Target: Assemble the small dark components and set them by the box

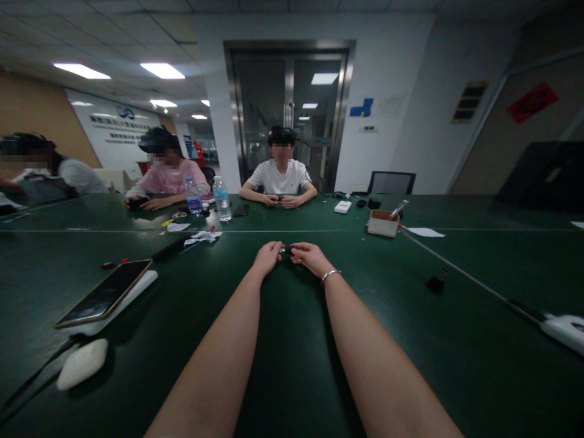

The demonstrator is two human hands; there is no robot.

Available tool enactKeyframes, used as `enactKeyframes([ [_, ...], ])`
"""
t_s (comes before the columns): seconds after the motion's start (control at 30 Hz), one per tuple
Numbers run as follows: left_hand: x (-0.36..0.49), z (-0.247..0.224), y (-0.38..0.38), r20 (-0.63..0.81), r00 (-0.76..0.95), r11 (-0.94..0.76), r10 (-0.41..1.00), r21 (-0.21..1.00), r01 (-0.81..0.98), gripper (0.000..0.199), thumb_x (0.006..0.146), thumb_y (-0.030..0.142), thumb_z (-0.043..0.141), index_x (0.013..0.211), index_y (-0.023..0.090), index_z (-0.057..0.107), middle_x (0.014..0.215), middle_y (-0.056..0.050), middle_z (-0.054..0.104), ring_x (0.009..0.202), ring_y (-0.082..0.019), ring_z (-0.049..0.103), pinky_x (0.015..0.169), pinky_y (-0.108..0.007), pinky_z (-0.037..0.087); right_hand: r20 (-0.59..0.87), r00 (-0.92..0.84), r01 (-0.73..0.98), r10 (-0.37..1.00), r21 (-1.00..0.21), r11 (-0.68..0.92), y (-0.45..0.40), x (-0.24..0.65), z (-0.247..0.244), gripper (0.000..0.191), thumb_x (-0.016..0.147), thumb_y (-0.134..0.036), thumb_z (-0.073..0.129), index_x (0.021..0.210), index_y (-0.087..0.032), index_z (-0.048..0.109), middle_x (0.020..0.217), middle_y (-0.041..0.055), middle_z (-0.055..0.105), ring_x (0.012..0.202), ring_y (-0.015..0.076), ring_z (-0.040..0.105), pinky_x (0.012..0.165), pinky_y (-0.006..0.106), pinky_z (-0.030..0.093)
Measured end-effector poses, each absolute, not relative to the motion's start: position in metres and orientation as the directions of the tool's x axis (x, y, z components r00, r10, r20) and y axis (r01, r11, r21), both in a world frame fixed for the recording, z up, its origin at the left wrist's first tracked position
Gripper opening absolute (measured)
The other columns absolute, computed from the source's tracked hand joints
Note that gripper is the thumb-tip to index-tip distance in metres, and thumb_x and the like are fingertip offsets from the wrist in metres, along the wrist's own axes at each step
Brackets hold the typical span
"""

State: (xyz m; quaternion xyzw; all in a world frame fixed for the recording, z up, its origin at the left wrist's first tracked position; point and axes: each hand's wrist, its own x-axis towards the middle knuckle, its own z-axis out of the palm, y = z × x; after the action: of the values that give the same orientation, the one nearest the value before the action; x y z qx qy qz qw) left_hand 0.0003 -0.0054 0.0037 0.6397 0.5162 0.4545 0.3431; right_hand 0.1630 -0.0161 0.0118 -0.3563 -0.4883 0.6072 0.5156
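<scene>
Both my hands meet over the green table, straight ahead of me. Between them is a small black object with a shiny metal end (286,250), too small to name for certain. My left hand (268,258) pinches its metal end between thumb and fingers. On its black end, my right hand (312,258) is closed, with a silver bracelet (331,275) on the wrist. The fingers cover much of the object.
At left, a phone (107,292) leans on a white stand near a white rounded device (83,364). Bottles (222,199) and papers stand beyond. A small box (383,224), a black piece (437,280) and a cable lie right. Several people sit across the table (292,365).
</scene>
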Motion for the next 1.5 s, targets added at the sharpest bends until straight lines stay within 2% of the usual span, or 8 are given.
enactKeyframes([
  [0.1, 0.0002, 0.0033, -0.0058, 0.241, 0.051, -0.244, 0.969, 0.910, 0.334, 0.028, 0.080, 0.034, 0.050, 0.097, 0.016, 0.063, 0.067, -0.001, 0.058, 0.054, -0.009, 0.049, 0.048, -0.019, 0.035, 0.072, -0.216, -0.273, 0.974, -0.962, 0.010, -0.0158, 0.1632, 0.0117, 0.016, 0.074, -0.001, 0.064, 0.089, -0.008, 0.062, 0.069, 0.0055, 0.066, 0.053, 0.0095, 0.062, 0.051, 0.019, 0.052],
  [0.23, 0.0005, 0.0035, -0.0070, 0.231, 0.066, -0.240, 0.971, 0.922, 0.305, 0.032, 0.081, 0.038, 0.048, 0.097, 0.015, 0.063, 0.062, 0.000, 0.056, 0.050, -0.009, 0.045, 0.046, -0.019, 0.033, 0.067, -0.215, -0.273, 0.974, -0.962, 0.007, -0.0156, 0.1631, 0.0114, 0.017, 0.074, -0.002, 0.065, 0.089, -0.008, 0.062, 0.070, 0.0058, 0.066, 0.054, 0.0096, 0.062, 0.052, 0.020, 0.052],
  [0.33, 0.0008, 0.0042, -0.0078, 0.253, 0.065, -0.261, 0.965, 0.917, 0.302, 0.029, 0.077, 0.034, 0.055, 0.098, 0.016, 0.062, 0.067, 0.000, 0.057, 0.054, -0.009, 0.048, 0.048, -0.019, 0.034, 0.072, -0.214, -0.282, 0.974, -0.959, 0.009, -0.0160, 0.1633, 0.0117, 0.017, 0.073, -0.001, 0.065, 0.089, -0.008, 0.062, 0.068, 0.0048, 0.065, 0.053, 0.0094, 0.062, 0.051, 0.019, 0.052],
  [0.9, 0.0009, 0.0068, -0.0099, 0.280, 0.103, -0.298, 0.955, 0.904, 0.307, 0.033, 0.081, 0.038, 0.045, 0.095, 0.016, 0.065, 0.060, 0.000, 0.053, 0.051, -0.010, 0.045, 0.049, -0.021, 0.034, 0.103, -0.253, -0.322, 0.962, -0.947, 0.017, -0.0146, 0.1642, 0.0089, 0.018, 0.071, -0.004, 0.068, 0.087, -0.009, 0.062, 0.070, 0.0049, 0.065, 0.054, 0.0096, 0.061, 0.050, 0.020, 0.050],
  [1.07, 0.0026, 0.0074, -0.0114, 0.247, 0.059, -0.253, 0.967, 0.925, 0.284, 0.029, 0.076, 0.032, 0.053, 0.097, 0.015, 0.063, 0.071, -0.002, 0.060, 0.055, -0.010, 0.048, 0.050, -0.021, 0.036, 0.095, -0.242, -0.301, 0.966, -0.953, 0.018, -0.0136, 0.1636, 0.0087, 0.018, 0.072, -0.003, 0.067, 0.088, -0.009, 0.062, 0.067, 0.0037, 0.064, 0.054, 0.0095, 0.061, 0.049, 0.019, 0.051],
  [1.17, 0.0022, 0.0056, -0.0093, 0.222, 0.025, -0.220, 0.975, 0.931, 0.290, 0.031, 0.080, 0.035, 0.048, 0.098, 0.015, 0.062, 0.068, -0.002, 0.058, 0.052, -0.010, 0.047, 0.048, -0.021, 0.035, 0.094, -0.251, -0.298, 0.963, -0.954, 0.015, -0.0137, 0.1635, 0.0094, 0.019, 0.071, -0.003, 0.067, 0.088, -0.009, 0.062, 0.066, 0.0035, 0.064, 0.054, 0.0094, 0.061, 0.049, 0.018, 0.051],
  [1.3, 0.0010, 0.0035, -0.0063, 0.248, 0.047, -0.250, 0.968, 0.918, 0.308, 0.032, 0.077, 0.033, 0.053, 0.102, 0.016, 0.061, 0.069, -0.001, 0.059, 0.054, -0.010, 0.049, 0.049, -0.020, 0.036, 0.084, -0.248, -0.300, 0.965, -0.954, 0.006, -0.0151, 0.1638, 0.0109, 0.019, 0.072, -0.002, 0.067, 0.088, -0.009, 0.062, 0.068, 0.0045, 0.065, 0.054, 0.0093, 0.061, 0.051, 0.019, 0.052],
  [1.5, 0.0013, 0.0028, -0.0064, 0.248, 0.054, -0.252, 0.967, 0.916, 0.313, 0.031, 0.079, 0.037, 0.051, 0.099, 0.016, 0.063, 0.063, 0.000, 0.057, 0.053, -0.010, 0.049, 0.049, -0.020, 0.036, 0.083, -0.239, -0.304, 0.968, -0.953, 0.007, -0.0165, 0.1632, 0.0119, 0.019, 0.071, -0.004, 0.069, 0.087, -0.010, 0.062, 0.070, 0.0054, 0.065, 0.054, 0.0096, 0.061, 0.049, 0.020, 0.052],
])
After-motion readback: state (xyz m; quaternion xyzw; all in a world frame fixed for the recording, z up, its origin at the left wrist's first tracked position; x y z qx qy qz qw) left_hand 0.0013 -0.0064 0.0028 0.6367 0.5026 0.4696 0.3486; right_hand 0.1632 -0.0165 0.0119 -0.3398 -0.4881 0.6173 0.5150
